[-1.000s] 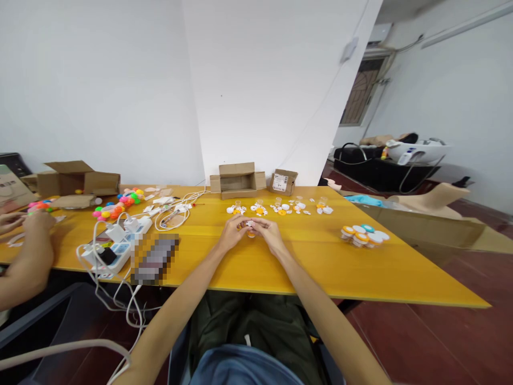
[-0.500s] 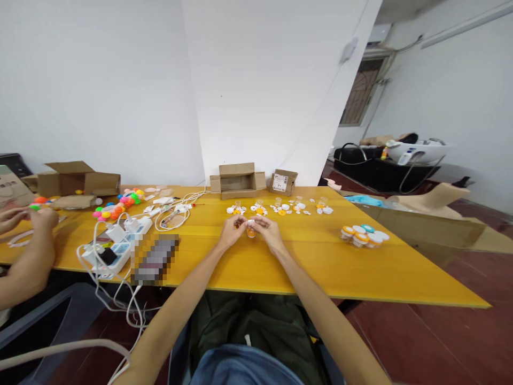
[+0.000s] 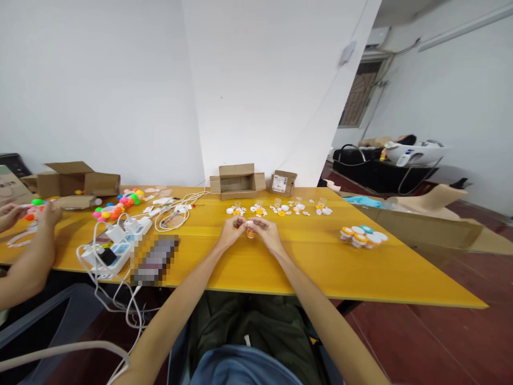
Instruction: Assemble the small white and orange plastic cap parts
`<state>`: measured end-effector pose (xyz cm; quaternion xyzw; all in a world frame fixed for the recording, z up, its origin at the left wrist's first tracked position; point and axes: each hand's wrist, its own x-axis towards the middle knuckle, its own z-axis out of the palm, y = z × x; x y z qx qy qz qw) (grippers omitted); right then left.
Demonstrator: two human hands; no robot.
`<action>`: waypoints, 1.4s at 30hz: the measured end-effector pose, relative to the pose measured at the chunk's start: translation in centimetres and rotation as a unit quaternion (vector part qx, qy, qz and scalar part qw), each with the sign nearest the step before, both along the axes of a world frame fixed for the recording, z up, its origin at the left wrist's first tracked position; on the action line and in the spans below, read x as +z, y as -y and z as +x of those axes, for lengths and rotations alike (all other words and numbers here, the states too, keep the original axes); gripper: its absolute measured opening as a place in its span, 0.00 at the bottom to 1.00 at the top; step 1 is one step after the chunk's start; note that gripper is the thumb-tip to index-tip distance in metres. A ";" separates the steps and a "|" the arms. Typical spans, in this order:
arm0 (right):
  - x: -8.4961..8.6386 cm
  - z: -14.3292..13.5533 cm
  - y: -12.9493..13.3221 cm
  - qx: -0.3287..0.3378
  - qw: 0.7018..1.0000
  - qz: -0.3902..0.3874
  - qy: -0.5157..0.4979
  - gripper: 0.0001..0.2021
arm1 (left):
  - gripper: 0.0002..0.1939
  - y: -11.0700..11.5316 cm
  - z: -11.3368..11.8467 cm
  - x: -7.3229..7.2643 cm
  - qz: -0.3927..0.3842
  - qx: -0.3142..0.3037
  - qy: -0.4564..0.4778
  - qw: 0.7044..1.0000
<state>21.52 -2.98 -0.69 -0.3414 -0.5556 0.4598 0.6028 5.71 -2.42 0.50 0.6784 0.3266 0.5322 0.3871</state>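
Observation:
My left hand (image 3: 233,231) and my right hand (image 3: 266,234) meet over the middle of the table, fingers pinched together. Between the fingertips is a small white piece (image 3: 250,223) with dark marks; its exact shape is too small to make out. Just below it shows a small orange-and-clear container (image 3: 251,233), partly covered by my fingers. Beyond my hands lie small piles of white and orange round parts (image 3: 259,210), with clear cups (image 3: 278,202) standing among them.
At the right stands a cluster of clear jars with white, orange and teal lids (image 3: 358,231). An open cardboard box (image 3: 237,184) and a smaller box (image 3: 282,183) stand by the wall. Left are a phone (image 3: 155,259), a power strip (image 3: 130,243), cables and another person's hands (image 3: 48,215) with colourful balls.
My hands stay almost in place, with the white piece shifting slightly at the fingertips. At the left, the other person's hands and colourful balls have moved a little.

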 end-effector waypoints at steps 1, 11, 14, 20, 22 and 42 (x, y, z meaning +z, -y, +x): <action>0.0 0.0 0.0 -0.001 1.000 0.000 0.001 0.20 | 0.13 0.1 0.0 0.1 0.000 -0.005 0.001 1.000; 0.1 0.0 0.1 -0.003 1.000 0.004 0.018 0.20 | 0.15 0.2 0.1 0.2 -0.011 -0.016 0.009 1.000; 0.1 -0.1 0.1 -0.006 1.000 0.005 0.024 0.20 | 0.14 0.1 0.1 0.2 -0.020 -0.018 0.003 1.000; 0.0 -0.2 0.2 -0.010 0.999 0.007 0.031 0.19 | 0.14 -0.2 -0.1 -0.1 -0.015 -0.019 0.000 1.000; 0.0 -0.2 0.2 -0.011 0.999 0.006 0.031 0.19 | 0.13 -0.2 -0.1 -0.1 -0.017 -0.024 0.001 1.000; -0.4 -0.2 -0.2 -0.018 0.999 0.010 0.025 0.17 | 0.15 0.2 0.1 0.6 -0.020 -0.023 0.005 1.000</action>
